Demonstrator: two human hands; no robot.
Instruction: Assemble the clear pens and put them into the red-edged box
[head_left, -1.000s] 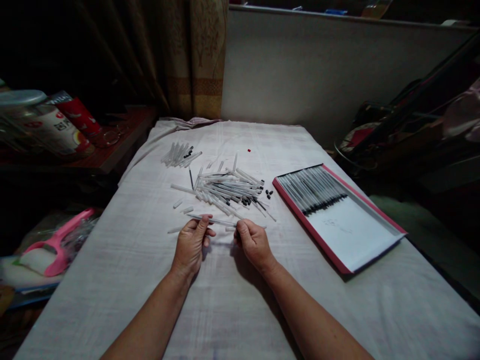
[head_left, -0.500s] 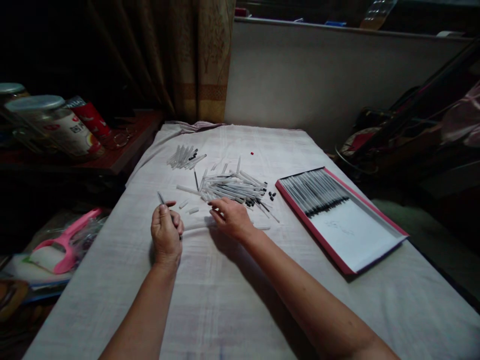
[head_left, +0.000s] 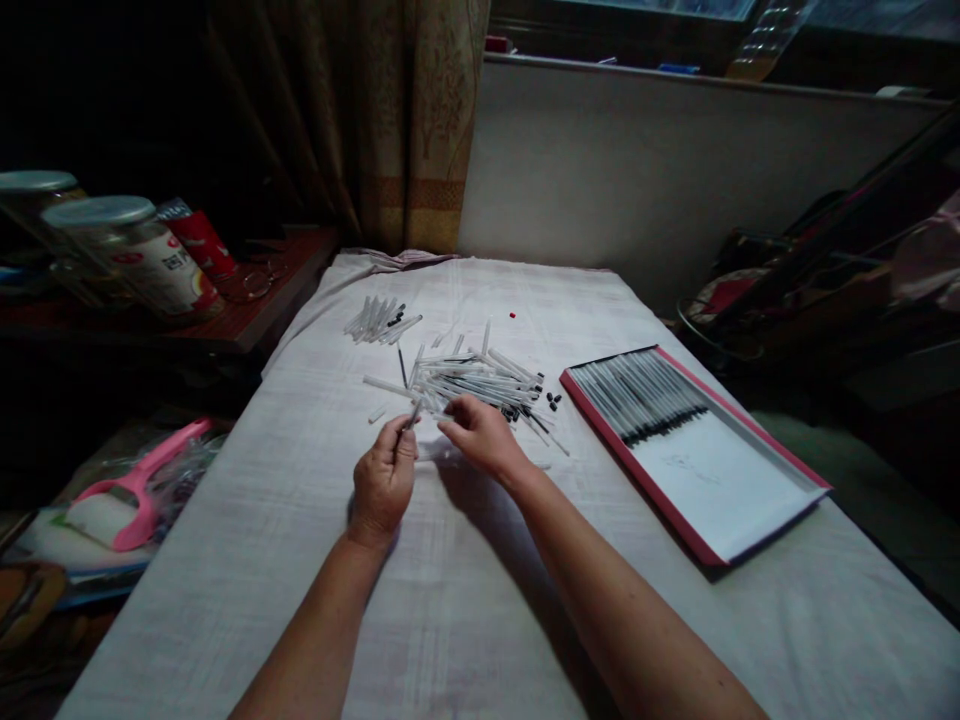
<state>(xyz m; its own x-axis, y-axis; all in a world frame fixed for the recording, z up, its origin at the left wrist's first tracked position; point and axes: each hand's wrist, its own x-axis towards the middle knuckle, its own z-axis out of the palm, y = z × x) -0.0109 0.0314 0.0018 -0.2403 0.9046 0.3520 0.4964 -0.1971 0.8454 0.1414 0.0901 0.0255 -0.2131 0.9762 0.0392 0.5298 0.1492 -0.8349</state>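
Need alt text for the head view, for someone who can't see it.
The person's left hand pinches a thin grey pen part while the right hand touches the near edge of a loose pile of clear plastic pen tubes on a white-clothed table. A red-edged shallow tray with a row of pens lies to the right.

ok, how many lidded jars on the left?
2. A labelled jar on the shelf; a second jar behind it at the left edge. Darkness may hide more.
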